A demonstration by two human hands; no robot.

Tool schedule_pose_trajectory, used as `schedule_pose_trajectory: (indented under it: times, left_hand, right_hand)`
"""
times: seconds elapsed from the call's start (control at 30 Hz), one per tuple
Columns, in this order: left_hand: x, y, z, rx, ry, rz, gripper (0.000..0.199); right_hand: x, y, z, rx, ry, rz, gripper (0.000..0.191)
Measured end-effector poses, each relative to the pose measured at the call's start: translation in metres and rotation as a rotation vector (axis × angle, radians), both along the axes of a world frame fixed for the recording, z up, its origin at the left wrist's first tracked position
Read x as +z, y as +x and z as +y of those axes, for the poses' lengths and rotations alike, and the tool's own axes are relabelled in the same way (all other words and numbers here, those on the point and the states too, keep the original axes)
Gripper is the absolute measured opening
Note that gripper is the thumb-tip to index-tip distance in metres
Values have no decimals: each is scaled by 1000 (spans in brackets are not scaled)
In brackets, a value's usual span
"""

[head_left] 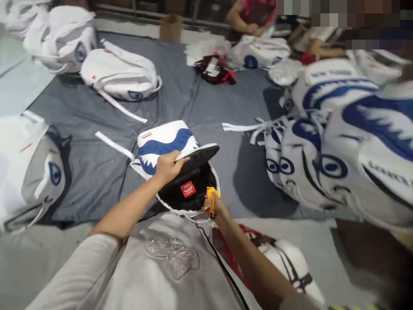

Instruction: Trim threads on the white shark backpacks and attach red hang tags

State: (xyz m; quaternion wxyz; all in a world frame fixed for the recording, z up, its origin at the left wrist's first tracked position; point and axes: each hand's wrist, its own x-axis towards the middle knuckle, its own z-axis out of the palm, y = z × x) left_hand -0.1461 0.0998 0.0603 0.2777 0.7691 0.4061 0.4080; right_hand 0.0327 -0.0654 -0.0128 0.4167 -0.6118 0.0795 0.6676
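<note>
An open white and blue backpack (166,140) lies in front of me on the dark grey cloth, its black lining and a red label (188,189) showing. My left hand (169,167) grips the raised flap (201,155) with fingers wrapped over its edge. At the right rim of the opening, my right hand (215,206) is closed round a small orange tool (212,194), whose lower tip points down towards the rim. A white strap (114,145) stretches out to the left of the bag.
More white backpacks lie at the left (29,172), the back left (122,75) and in a pile at the right (309,159). Dark red items (214,71) sit at the back of the cloth (193,103). A person (251,19) in pink is across the table.
</note>
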Motion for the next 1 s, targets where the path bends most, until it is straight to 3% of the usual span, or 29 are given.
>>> schedule_pose_trajectory:
  times: [0.13, 0.27, 0.43, 0.57, 0.63, 0.7, 0.8, 0.9, 1.0]
  left_hand:
    - [1, 8, 4, -68, 45, 0, 32]
    - [5, 11, 8, -178, 159, 9, 28]
    - [11, 0, 29, 6, 223, -19, 27]
    - [9, 0, 38, -16, 240, -36, 26]
    - [5, 1, 37, -29, 236, -33, 27]
    - [3, 0, 36, -30, 212, -26, 29]
    - [1, -4, 36, -33, 158, -24, 32]
    - [0, -9, 38, -11, 113, -43, 30]
    - [0, -14, 40, -4, 68, -60, 30]
  right_hand:
    - [-19, -24, 21, 23, -12, 78, 41]
    - [-37, -48, 52, 105, 107, 79, 33]
    - [-40, -52, 34, 219, 256, 104, 33]
    - [-33, -51, 23, 231, 275, 90, 37]
    - [-23, -47, 26, 325, 245, 94, 35]
    - [-8, -33, 32, 538, 195, 23, 32]
    - [29, 8, 40, 871, 112, -321, 26]
    - [72, 52, 35, 1093, -88, -615, 19]
    - [106, 71, 15, 1149, -181, -667, 17]
